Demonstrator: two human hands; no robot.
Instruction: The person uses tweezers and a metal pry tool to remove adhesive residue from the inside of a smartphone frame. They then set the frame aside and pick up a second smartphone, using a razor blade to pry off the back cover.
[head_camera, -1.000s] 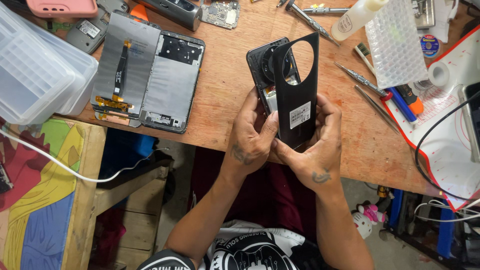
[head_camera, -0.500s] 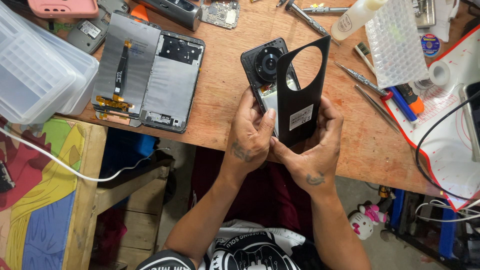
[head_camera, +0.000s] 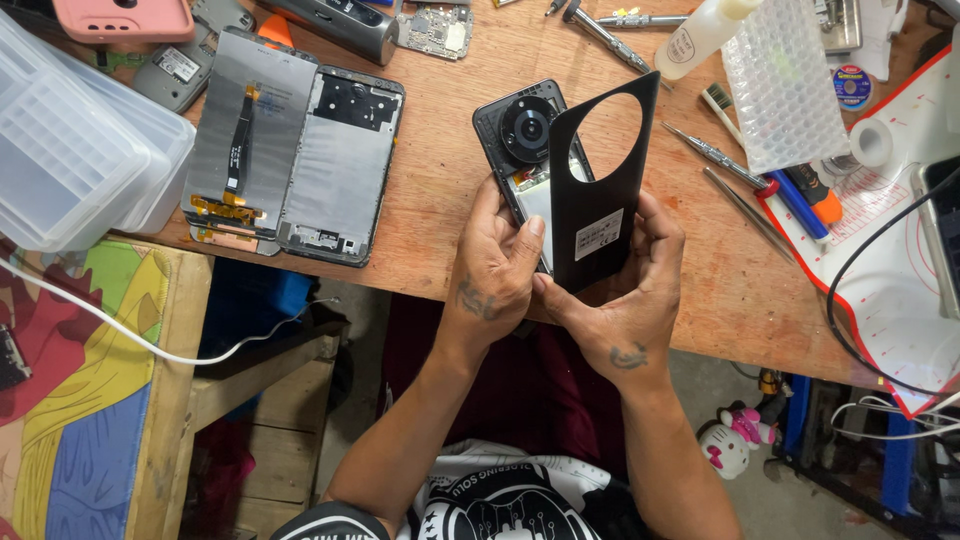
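My left hand (head_camera: 497, 268) grips a dark phone body (head_camera: 518, 150) with a round camera module at its top, held just above the near edge of the wooden table (head_camera: 440, 170). My right hand (head_camera: 625, 300) holds the black back cover (head_camera: 603, 185), which has a large round cut-out and a white sticker on its inner side. The cover is swung away to the right of the phone, so the camera and the inside of the phone show. Both thumbs meet near the phone's lower end.
Two disassembled phone parts, a screen panel (head_camera: 248, 140) and a frame (head_camera: 343, 165), lie to the left. Clear plastic boxes (head_camera: 70, 150) sit at far left. Tweezers (head_camera: 715, 155), screwdrivers, a squeeze bottle (head_camera: 700, 35), a bubble-wrap piece (head_camera: 785, 85) and a white mat (head_camera: 880, 200) are on the right.
The back cover has swung further to the right off the phone, uncovering the camera module and the phone's inside. Both hands stay in about the same place.
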